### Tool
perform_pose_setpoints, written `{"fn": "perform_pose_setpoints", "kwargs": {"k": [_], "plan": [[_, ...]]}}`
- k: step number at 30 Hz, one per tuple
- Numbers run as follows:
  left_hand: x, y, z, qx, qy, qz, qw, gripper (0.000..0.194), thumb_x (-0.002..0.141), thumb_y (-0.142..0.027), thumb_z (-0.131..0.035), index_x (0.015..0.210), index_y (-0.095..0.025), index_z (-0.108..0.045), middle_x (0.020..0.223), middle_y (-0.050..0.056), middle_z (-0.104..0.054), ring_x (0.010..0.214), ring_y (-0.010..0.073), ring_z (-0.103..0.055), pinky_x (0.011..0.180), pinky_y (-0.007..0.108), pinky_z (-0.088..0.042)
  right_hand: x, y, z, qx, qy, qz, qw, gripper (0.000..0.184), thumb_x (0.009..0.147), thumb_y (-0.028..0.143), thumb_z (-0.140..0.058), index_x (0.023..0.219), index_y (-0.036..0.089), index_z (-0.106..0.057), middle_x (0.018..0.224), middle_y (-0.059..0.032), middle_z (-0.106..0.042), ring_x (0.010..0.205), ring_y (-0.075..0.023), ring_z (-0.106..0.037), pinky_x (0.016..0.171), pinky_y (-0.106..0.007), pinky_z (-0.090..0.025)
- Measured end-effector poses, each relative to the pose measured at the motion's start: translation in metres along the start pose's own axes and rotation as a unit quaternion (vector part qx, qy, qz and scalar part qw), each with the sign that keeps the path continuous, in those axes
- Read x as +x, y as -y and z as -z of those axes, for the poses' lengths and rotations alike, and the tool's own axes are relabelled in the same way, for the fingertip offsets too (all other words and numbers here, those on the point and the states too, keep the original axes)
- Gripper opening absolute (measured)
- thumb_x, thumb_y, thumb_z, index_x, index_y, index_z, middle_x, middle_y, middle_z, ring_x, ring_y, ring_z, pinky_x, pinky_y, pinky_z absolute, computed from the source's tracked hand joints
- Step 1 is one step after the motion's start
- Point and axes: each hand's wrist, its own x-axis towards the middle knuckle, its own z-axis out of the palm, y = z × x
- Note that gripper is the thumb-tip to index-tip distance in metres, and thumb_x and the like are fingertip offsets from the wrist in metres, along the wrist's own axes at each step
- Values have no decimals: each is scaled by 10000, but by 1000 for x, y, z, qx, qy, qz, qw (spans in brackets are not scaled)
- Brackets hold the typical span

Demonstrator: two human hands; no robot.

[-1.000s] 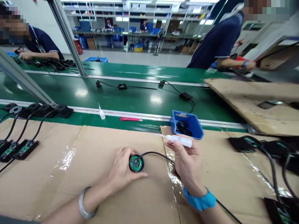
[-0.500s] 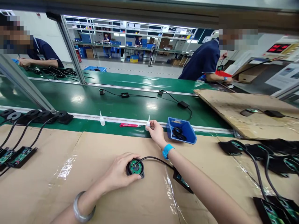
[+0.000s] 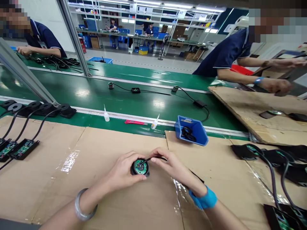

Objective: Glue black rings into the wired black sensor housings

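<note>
My left hand (image 3: 126,169) is closed round a black round housing (image 3: 140,167) with a green circuit board inside, resting on the cardboard. A black cable (image 3: 156,157) runs out of the housing to the right. My right hand (image 3: 168,164) pinches that cable close to the housing. The cable's far end is hidden behind my right hand and forearm. Beyond my hands, a white dropper bottle (image 3: 155,122) leans slightly beside a red utility knife (image 3: 135,122). Another dropper bottle (image 3: 106,115) stands farther left.
A blue bin (image 3: 192,131) with black rings sits behind my right hand. Cabled housings with circuit boards lie left (image 3: 25,148) and right (image 3: 251,151). A raised cardboard sheet (image 3: 240,111) is at right. Two co-workers (image 3: 45,38) (image 3: 230,54) work across the green bench (image 3: 96,91).
My right hand has let go of the dropper bottle by the knife, come back toward me and taken hold of the cable. My left hand keeps the housing. The view has shifted slightly.
</note>
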Motion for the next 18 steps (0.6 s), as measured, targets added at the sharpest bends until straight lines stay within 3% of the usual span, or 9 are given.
{"fn": "perform_pose_setpoints", "kwargs": {"k": [7, 12, 15, 18], "plan": [[0, -1, -2, -1, -7, 5, 1000, 469, 686, -157, -823, 1110, -216, -631, 1084, 22, -687, 997, 209, -647, 876, 319, -495, -19, -6, -5, -55, -33, -21, 998, 253, 955, 366, -545, 771, 214, -629, 735, -17, -643, 673, -164, -594, 620, -263, -457], [-3, 0, -1, -3, 6, 1, 1000, 474, 716, -159, -788, 1149, -233, -611, 1127, 35, -682, 1035, 223, -641, 905, 344, -504, -20, -4, -7, -53, -11, -6, 998, 229, 957, 337, -552, 786, 207, -631, 746, -14, -668, 687, -160, -626, 624, -253, -484], [-5, 5, -2, 8, 14, 0, 1000, 475, 762, -179, -737, 1205, -252, -582, 1196, 50, -664, 1094, 235, -629, 954, 377, -501, -12, -10, 18, -156, -21, 16, 987, 123, 948, 263, -575, 873, 210, -657, 821, -16, -692, 759, -154, -657, 672, -241, -514], [-5, 12, -2, 16, 24, 14, 999, 487, 782, -224, -722, 1241, -279, -567, 1257, 49, -646, 1155, 250, -612, 1001, 415, -490, 6, -34, 69, -294, -102, -14, 950, 153, 957, 187, -533, 868, 181, -657, 819, -49, -676, 745, -163, -642, 667, -267, -509]]}}
